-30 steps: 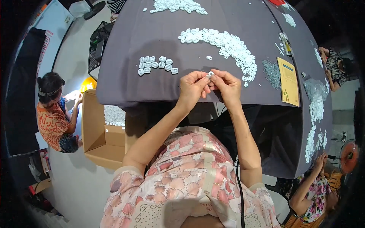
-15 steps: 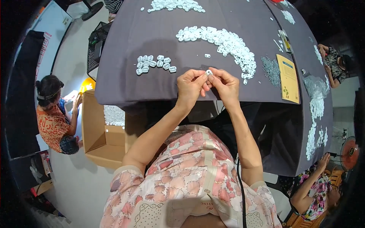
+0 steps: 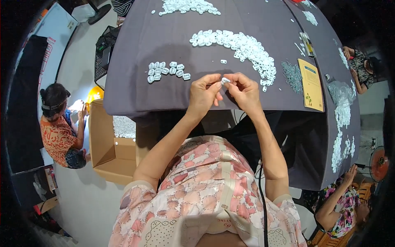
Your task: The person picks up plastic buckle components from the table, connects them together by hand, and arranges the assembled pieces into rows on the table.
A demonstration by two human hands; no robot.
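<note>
A small white plastic piece with dark holes [image 3: 224, 80] is held between my two hands above the near edge of the grey-covered table [image 3: 135, 96]. My left hand [image 3: 203, 93] pinches it from the left, thumb against forefinger. From the right, the fingertips of my right hand [image 3: 245, 91] close on the same piece. One loose white piece [image 3: 223, 61] lies just beyond my fingers. To the left sits a small group of rounded white pieces [image 3: 165, 71]. A curved heap of similar white pieces [image 3: 251, 52] spreads beyond and to the right.
On the right lie a pile of small metal pins [image 3: 292, 77], a yellow booklet [image 3: 311, 85] and a clear plastic bag [image 3: 341, 94]. Left of the table stands an open cardboard box [image 3: 103, 136] with white pieces inside. Co-workers sit at the left and the right.
The white piece has turned between my fingertips and shows a different side. My hands have stayed almost in place, with a slight shift of the fingers.
</note>
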